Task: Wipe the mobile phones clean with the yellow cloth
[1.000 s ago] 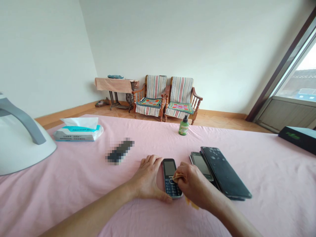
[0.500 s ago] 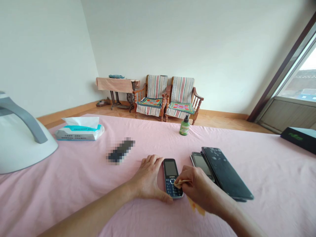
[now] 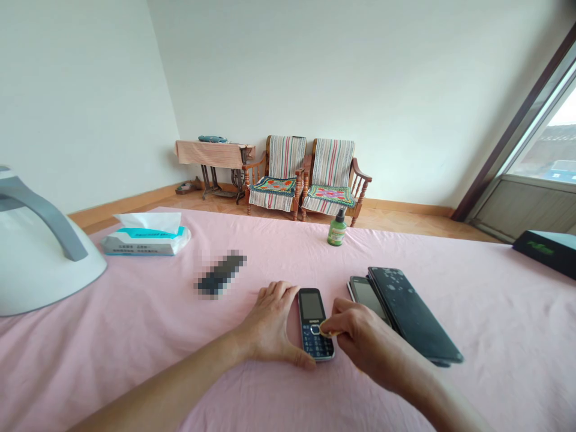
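A dark keypad phone (image 3: 311,307) lies face up on the pink cloth, its screen toward the far side. My left hand (image 3: 269,324) steadies it along the left side, fingertips at the top corner and thumb at the bottom edge. Pinched in the fingers of my right hand (image 3: 366,336) is a small yellow cloth (image 3: 332,333), mostly hidden by the hand. It touches the phone's keypad near the right edge. Just beyond that hand, another phone (image 3: 366,294) with a grey screen lies beside a large black phone or tablet (image 3: 409,312) with a marked surface.
A green spray bottle (image 3: 336,231) stands upright farther back. To the left are a pixelated dark object (image 3: 220,276), a tissue pack (image 3: 146,240) and a white kettle (image 3: 45,264). A black box (image 3: 542,255) sits at the right edge. Two wooden armchairs (image 3: 333,162) stand by the wall.
My right hand has shifted slightly on the keypad, and the yellow cloth's loose end below it has gone almost out of sight. My left hand and the phone stay in place.
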`<state>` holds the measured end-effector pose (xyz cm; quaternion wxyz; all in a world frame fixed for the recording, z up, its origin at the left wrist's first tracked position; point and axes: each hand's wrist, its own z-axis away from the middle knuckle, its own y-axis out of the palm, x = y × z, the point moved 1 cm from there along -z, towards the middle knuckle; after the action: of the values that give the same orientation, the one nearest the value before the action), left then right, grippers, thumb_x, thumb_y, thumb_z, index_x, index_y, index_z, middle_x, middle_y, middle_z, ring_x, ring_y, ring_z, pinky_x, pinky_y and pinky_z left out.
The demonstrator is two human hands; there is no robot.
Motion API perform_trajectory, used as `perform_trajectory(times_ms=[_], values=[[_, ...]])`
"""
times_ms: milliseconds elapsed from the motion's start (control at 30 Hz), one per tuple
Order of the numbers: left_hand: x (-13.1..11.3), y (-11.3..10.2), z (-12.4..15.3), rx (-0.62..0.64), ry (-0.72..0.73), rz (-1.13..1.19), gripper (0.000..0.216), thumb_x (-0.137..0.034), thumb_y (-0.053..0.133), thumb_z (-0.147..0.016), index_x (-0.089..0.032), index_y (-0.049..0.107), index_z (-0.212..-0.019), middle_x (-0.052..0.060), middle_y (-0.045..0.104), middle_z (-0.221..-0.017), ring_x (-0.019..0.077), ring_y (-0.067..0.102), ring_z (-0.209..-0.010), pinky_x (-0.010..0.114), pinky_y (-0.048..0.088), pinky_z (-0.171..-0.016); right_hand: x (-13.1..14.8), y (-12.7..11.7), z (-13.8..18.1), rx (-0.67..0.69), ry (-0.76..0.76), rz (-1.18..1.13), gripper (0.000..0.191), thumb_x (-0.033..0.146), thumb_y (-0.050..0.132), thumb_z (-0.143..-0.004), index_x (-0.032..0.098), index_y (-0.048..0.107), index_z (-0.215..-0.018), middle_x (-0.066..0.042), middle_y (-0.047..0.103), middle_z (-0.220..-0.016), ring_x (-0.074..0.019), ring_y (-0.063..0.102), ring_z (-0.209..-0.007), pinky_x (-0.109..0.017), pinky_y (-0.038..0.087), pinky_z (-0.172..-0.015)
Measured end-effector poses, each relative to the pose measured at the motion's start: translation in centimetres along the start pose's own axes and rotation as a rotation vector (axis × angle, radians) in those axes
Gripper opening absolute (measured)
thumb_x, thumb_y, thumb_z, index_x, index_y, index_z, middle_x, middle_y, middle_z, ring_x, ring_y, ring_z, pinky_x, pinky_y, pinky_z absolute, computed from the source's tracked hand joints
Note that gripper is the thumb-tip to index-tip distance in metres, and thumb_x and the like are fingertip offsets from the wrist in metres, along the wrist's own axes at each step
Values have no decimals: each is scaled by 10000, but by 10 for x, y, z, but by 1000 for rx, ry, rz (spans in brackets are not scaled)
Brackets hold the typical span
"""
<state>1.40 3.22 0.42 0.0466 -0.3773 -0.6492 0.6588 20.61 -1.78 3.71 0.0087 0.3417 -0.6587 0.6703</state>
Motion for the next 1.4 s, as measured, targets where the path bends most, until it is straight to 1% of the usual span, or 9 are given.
perform_trajectory(times_ms=[100,300,433,567,800,933,1167,1267,1400], values=[[0,0,0,8,5,-6,1007,-680,750,-388,-239,450,-1242,100,475,-1201,360,432,-1106,522,328,-968,0,-2,1,44,-29,12,290,-27,412,-710,165,552,-545,19,471,-692,-89,507,-635,-237,311,-597],[-1,-2,0,13,10,-17,992,-681,745,-404,-227,455,-1236,107,478,-1184,355,440,-1093,530,338,-961,-3,0,0,12,-34,100,281,-13,423,-752,165,572,-594,7,475,-711,-97,504,-641,-243,300,-585],[-1,-1,0,6,8,-5,999,-674,753,-395,-234,452,-1240,104,478,-1202,360,434,-1109,523,330,-972,-1,-1,1,47,-55,60,277,-19,429,-738,164,547,-567,14,482,-717,-90,502,-641,-241,298,-584],[-1,-1,-1,-1,9,-6,994,-667,758,-392,-238,458,-1236,100,476,-1209,363,436,-1112,522,333,-974,3,-2,3,36,-64,20,281,-18,421,-734,165,535,-554,21,478,-710,-86,499,-640,-243,297,-589],[-1,-1,0,16,-1,-23,1012,-677,745,-401,-228,443,-1257,108,480,-1195,357,442,-1100,528,334,-977,5,0,3,55,-16,0,252,-3,417,-719,161,482,-539,24,465,-696,-83,491,-626,-250,278,-576],[-1,-1,1,22,-6,-20,1039,-682,744,-398,-219,429,-1273,117,471,-1215,363,429,-1118,530,320,-990,5,0,4,54,-14,12,245,4,412,-717,161,464,-538,22,464,-696,-83,493,-624,-253,274,-578],[-1,-1,0,16,-3,-29,1036,-676,745,-404,-210,427,-1273,118,477,-1197,356,438,-1097,524,332,-980,4,5,4,38,2,113,245,4,422,-709,176,528,-571,8,485,-711,-95,496,-624,-265,258,-564],[0,0,0,9,2,-26,1026,-668,747,-408,-216,427,-1272,110,471,-1207,352,438,-1100,522,332,-983,6,9,4,16,4,137,238,16,432,-724,181,547,-599,3,502,-732,-98,498,-623,-265,250,-551],[0,1,1,5,0,-27,1028,-665,748,-409,-218,421,-1275,107,468,-1210,355,438,-1106,528,329,-987,6,11,4,-3,46,173,260,21,413,-768,176,560,-620,-5,511,-735,-97,488,-593,-266,245,-538]])
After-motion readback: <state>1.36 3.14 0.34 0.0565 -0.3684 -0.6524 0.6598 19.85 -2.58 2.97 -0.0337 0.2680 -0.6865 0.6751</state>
